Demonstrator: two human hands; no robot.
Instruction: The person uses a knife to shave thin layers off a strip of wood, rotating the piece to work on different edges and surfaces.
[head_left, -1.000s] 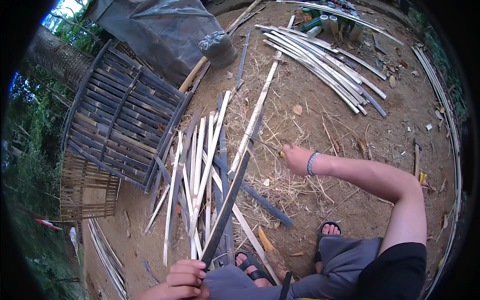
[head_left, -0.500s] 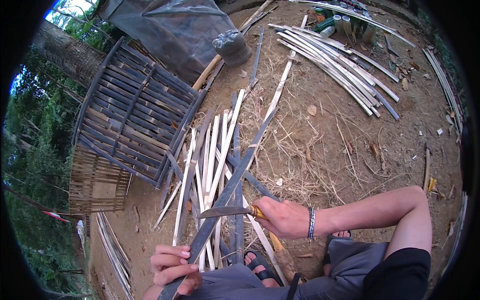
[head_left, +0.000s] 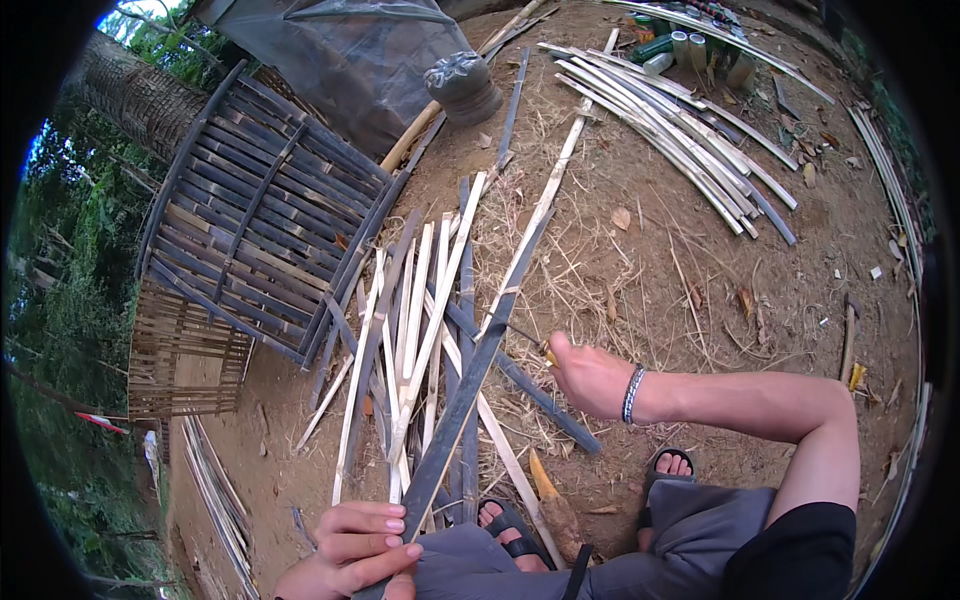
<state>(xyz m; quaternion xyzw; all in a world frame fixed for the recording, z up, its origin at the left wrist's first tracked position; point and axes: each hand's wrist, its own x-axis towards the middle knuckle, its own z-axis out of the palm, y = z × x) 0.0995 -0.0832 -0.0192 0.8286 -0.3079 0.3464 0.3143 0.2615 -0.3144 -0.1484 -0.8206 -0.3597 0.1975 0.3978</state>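
Observation:
A long dark bamboo strip [head_left: 458,415] slants from my lap up and away to the right, its far part split pale. Near its lower end my left hand [head_left: 365,548] is closed round it, fingers across the top and thumb beneath. Further along, my right hand [head_left: 592,378] is closed on the yellow handle of a knife [head_left: 524,334]. The blade shows almost edge-on, pointing left toward the strip; whether it touches the strip I cannot tell. Under the held strip lie several loose pale and dark bamboo strips [head_left: 408,320] on the ground.
A dark bamboo slat frame [head_left: 262,215] stands at the left, with a woven bamboo panel [head_left: 185,350] below it. Pale strips [head_left: 690,135] lie at the upper right. Fibre shavings [head_left: 580,260] litter the dirt. A plastic sheet [head_left: 350,60] and a bulging dark container [head_left: 462,88] are at the back.
My right hand has moved forward and to the right along the strip with the knife, whose blade has turned from broadside to nearly edge-on. My left hand still grips the strip, slightly further right.

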